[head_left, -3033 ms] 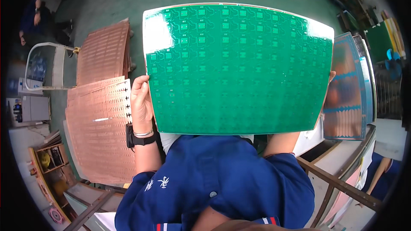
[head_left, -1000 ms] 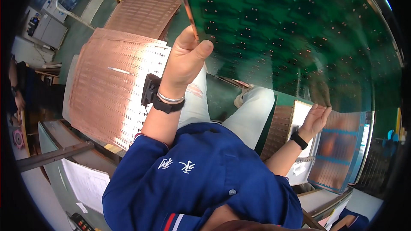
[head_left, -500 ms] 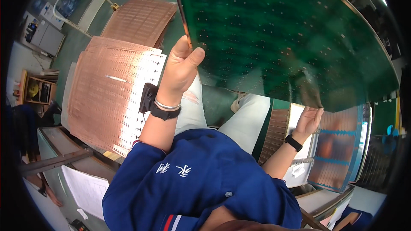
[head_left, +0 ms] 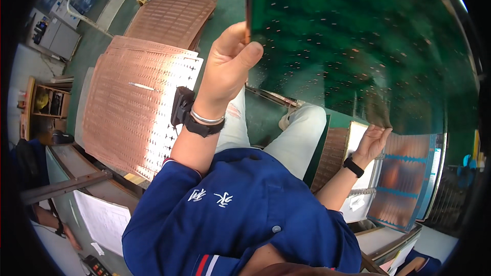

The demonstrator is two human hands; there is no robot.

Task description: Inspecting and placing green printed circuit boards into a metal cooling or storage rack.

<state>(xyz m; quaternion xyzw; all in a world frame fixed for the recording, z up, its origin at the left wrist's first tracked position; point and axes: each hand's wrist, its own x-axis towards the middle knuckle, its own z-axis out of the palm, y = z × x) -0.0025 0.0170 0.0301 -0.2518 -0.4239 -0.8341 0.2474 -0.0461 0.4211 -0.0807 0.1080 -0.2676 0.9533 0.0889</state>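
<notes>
A large glossy green circuit board panel (head_left: 327,46), dotted with small copper spots, fills the upper right, held up in front of me. My left hand (head_left: 229,64) grips its left edge, thumb over the face and fingers hidden behind. My right hand (head_left: 372,143) holds the lower edge with its fingertips, and the panel mirrors them. Left of my left forearm lies a stack of copper-coloured perforated sheets (head_left: 128,107) with a slim white pen-like object (head_left: 142,87) on top. Another copper stack (head_left: 174,18) lies behind it.
A white trolley handle (head_left: 115,7) stands at the far left. Copper panels with blue bands (head_left: 401,174) stand beside my right hand. Lower left, a desk carries a white paper sheet (head_left: 105,220); another person's hand (head_left: 71,236) is near it. Another person's arm (head_left: 415,265) shows lower right.
The green panel has shifted right and turned slightly, its left edge now more upright. My left hand has moved right and up with it; my right hand has barely shifted.
</notes>
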